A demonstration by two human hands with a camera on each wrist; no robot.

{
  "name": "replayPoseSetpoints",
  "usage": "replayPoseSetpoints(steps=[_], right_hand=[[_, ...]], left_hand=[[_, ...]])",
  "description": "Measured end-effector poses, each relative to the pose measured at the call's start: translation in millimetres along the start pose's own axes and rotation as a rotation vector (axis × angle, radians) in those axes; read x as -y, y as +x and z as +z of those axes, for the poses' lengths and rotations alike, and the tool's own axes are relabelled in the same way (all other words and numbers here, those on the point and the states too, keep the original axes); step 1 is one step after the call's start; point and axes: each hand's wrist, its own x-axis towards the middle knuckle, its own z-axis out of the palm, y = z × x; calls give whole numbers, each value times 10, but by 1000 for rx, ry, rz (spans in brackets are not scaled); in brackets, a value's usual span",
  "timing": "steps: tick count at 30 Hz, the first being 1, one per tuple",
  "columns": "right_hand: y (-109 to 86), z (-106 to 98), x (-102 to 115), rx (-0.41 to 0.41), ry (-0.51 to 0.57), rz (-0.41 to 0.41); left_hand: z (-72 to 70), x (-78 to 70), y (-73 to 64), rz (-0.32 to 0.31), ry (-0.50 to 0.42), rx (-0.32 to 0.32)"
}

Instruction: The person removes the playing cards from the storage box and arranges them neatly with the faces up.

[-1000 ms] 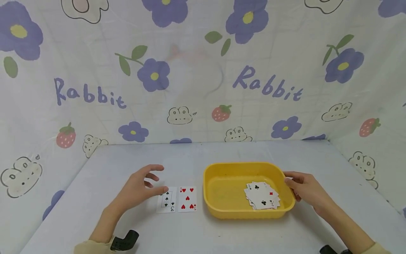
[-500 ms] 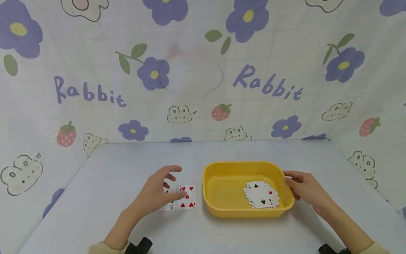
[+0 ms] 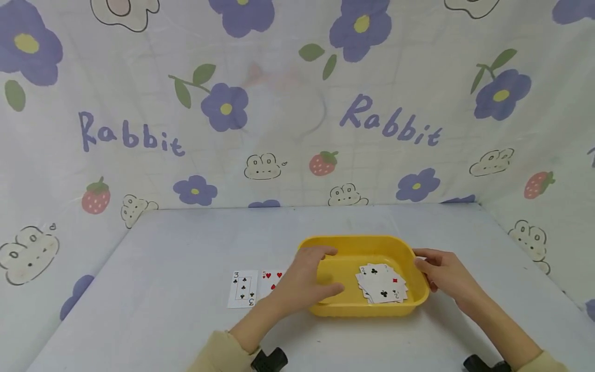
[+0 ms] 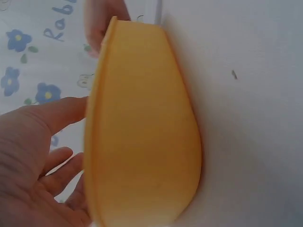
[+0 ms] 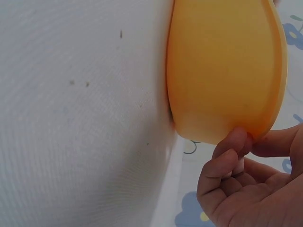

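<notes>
My right hand grips the right end of a yellow plastic tray, thumb at the rim and fingers against the outer wall, as the right wrist view also shows. My left hand hovers over the tray's left end, thumb and fingers spread apart, holding nothing. In the left wrist view its fingers reach past the rim of the tray. A loose pile of playing cards, two of clubs on top, lies inside at the right. Left of the tray lie a three of clubs and a five of hearts, partly hidden by my left hand.
All of this stands on a white-covered table. A patterned cloth with flowers, rabbits and strawberries hangs behind and at both sides. Black wrist cameras show at the front edge of the head view.
My left hand has moved right, from above the two face-up cards to over the tray's left end, uncovering the three of clubs. My right hand keeps its grip on the tray.
</notes>
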Motion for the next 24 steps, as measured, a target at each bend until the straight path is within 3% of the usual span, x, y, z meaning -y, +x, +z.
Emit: replayPoseSetpoints(steps=[6,11,16,24], right_hand=[[-9,10,-4,-3,6,-3],[-13,7,-4,-6,10,-5],[-13,2,8,-1,12,-2],[-11,-10,10,-2,19,1]], left_hand=[[209,-27,266,-24,56,125],[332,-44,442,-42,21,228],[486,-32,544,-49,2,252],[627,-32,652,-8,131,304]])
